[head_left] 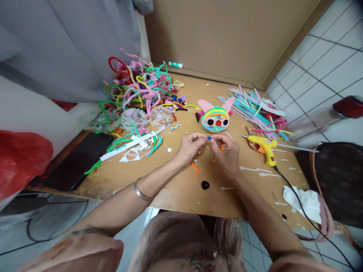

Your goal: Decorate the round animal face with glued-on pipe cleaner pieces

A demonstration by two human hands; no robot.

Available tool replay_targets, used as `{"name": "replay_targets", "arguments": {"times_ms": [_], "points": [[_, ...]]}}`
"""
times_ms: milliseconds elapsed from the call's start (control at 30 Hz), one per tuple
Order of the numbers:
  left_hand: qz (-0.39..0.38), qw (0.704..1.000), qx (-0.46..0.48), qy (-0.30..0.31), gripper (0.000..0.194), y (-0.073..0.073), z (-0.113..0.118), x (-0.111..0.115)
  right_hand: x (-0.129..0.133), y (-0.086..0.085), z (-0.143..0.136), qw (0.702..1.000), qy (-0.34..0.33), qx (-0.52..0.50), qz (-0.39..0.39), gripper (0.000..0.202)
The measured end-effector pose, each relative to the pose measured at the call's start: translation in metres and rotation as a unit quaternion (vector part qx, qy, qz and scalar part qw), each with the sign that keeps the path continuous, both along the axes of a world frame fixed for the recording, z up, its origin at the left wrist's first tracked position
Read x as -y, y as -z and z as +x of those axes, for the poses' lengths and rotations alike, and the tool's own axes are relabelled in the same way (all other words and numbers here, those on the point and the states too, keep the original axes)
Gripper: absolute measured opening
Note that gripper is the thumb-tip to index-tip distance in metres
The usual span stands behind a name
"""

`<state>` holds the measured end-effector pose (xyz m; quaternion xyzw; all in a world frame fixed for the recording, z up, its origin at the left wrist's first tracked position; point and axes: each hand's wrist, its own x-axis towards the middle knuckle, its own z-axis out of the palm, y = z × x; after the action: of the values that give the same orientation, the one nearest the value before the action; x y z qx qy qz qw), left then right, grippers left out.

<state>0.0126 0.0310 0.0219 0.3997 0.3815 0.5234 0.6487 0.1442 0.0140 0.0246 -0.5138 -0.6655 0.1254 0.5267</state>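
A small blue piece (209,138) is pinched between the fingertips of both hands over the middle of the table. My left hand (193,147) comes in from the left, its thumb and forefinger at the piece. My right hand (226,149) has its fingers closed on the piece from the right. Just beyond them sits a colourful animal face (216,120) with pink ears, black eyes and a red nose. A black coil (205,185) lies nearer the table's front edge. Orange scraps (195,168) lie by my hands.
A yellow glue gun (265,147) with a black cord lies at the right, below a bundle of pipe cleaners (246,109). Tangled pipe cleaners (141,87) fill the back left. A black phone (81,160), paper strips (133,145), a glue stick (176,65) and crumpled tissue (303,202) also lie there.
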Motion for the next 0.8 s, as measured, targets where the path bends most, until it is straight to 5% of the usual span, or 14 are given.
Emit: {"name": "replay_targets", "arguments": {"times_ms": [367, 800], "points": [[-0.037, 0.999, 0.035, 0.010, 0.014, -0.0045, 0.0032, 0.0014, -0.0015, 0.0043, -0.0048, 0.964, -0.068, -0.205, -0.154, 0.016], [0.013, 0.998, -0.055, -0.019, 0.015, 0.0001, 0.0022, 0.0016, 0.0030, 0.0075, -0.0071, 0.982, -0.031, -0.129, -0.137, 0.015]]}}
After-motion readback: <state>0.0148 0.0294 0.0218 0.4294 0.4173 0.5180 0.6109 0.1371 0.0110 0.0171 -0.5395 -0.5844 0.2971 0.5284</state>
